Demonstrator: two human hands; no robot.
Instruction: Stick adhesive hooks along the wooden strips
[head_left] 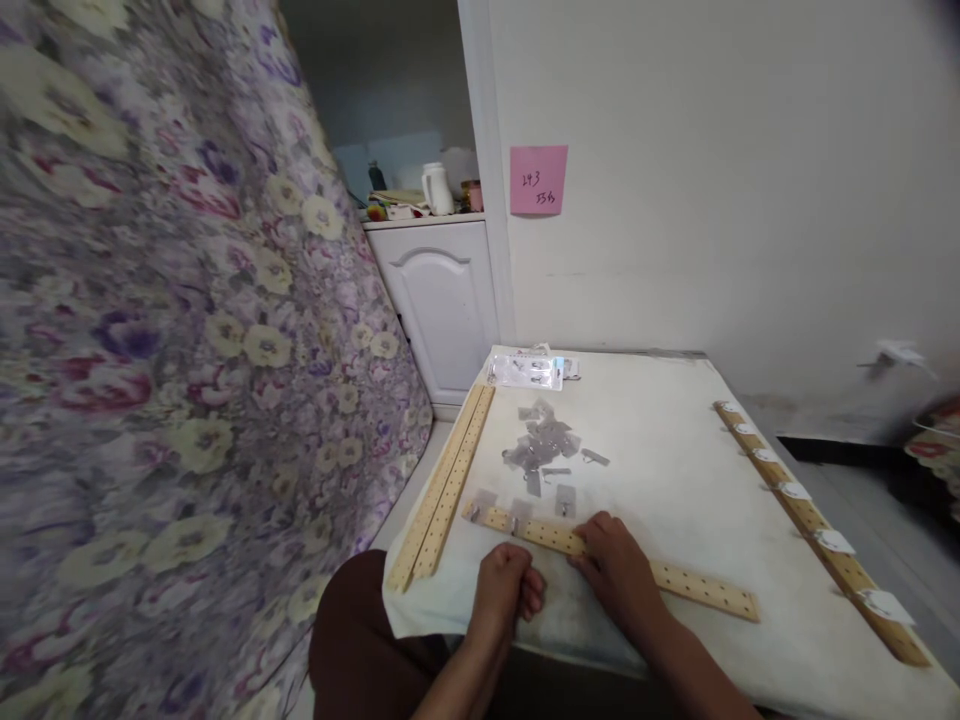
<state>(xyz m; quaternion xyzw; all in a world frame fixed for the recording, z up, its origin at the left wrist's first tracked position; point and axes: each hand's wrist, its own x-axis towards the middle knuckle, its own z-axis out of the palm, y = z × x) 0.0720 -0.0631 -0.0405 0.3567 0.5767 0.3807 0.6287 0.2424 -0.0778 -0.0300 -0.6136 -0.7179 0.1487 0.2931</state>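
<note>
A perforated wooden strip (705,588) lies slantwise across the near part of the cloth-covered table. My right hand (619,570) is over its middle, thumb and fingers closed on its edges. Just below the strip, my left hand (506,585) is curled closed; whatever it may hold is hidden. Toward the strip's left end, small hooks on clear plastic pieces (517,515) sit on or against the wood. Another clear-backed hook (565,500) lies just beyond the strip. Farther back is a loose pile of similar clear pieces (544,445).
Two perforated wooden strips (442,490) lie along the table's left edge. Along the right edge is a darker wooden strip (817,530) with several white hook pieces. Clear packaging (525,371) rests at the back. A floral curtain (225,350) hangs at left.
</note>
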